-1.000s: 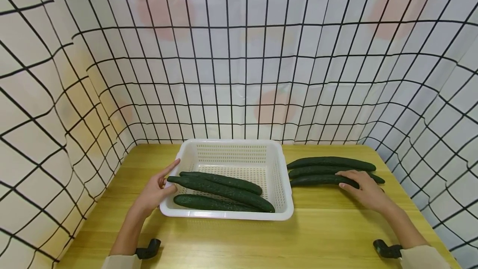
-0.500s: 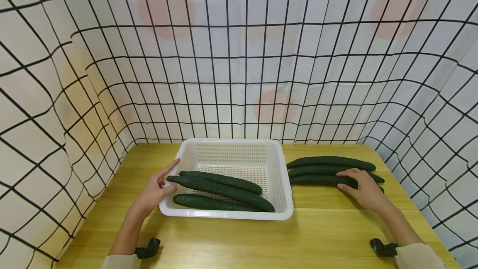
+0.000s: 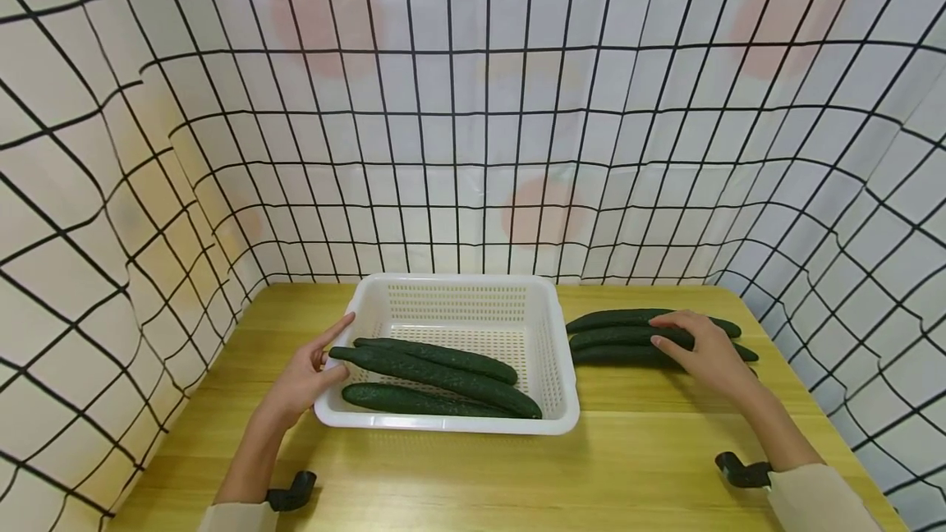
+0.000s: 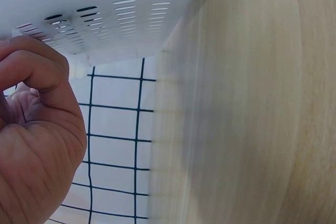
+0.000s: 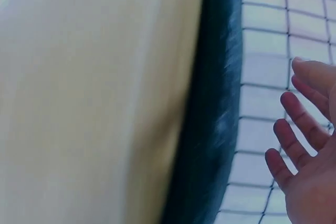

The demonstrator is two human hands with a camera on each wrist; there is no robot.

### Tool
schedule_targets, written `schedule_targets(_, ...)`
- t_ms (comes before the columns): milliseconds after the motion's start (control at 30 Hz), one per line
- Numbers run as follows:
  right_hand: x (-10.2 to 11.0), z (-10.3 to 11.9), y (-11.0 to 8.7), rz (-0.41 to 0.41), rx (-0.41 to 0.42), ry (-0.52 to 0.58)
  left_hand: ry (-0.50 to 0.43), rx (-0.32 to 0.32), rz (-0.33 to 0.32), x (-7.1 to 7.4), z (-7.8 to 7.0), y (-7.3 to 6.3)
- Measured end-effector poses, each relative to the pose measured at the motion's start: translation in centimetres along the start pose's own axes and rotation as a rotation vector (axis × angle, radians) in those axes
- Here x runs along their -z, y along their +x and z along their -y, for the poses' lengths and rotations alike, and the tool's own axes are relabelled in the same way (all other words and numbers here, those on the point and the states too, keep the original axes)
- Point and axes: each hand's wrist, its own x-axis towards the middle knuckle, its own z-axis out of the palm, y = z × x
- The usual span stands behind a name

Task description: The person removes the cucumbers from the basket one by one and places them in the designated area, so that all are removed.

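A white plastic basket (image 3: 451,425) stands mid-table with three dark green cucumbers (image 3: 443,376) in it. My left hand (image 3: 299,384) grips its left rim, thumb over the edge; in the left wrist view its fingers curl beside the slotted wall (image 4: 126,17). To the right of the basket, three more cucumbers (image 3: 617,356) lie side by side. Over them is my right hand (image 3: 705,360), thumb and fingers apart. The right wrist view shows its fingers (image 5: 299,124) spread, holding nothing, with a cucumber (image 5: 210,103) along the tabletop beside it.
The basket and cucumbers are on a yellow wood-grain table (image 3: 473,474). White sheeting with a black grid (image 3: 473,138) surrounds the table at the back and both sides. Each wrist wears a black camera mount (image 3: 742,470).
My right hand has come off the front cucumber on the right, rising and shifting left and back over the row. The left hand and the basket stay in place.
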Motion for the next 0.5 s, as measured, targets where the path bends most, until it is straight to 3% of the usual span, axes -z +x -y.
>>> schedule_targets(500, -1.2, 6.8, 3.3, 0.032, 0.092, 0.101, -0.027, -0.001, 0.017, 0.0, -0.3, 0.0)
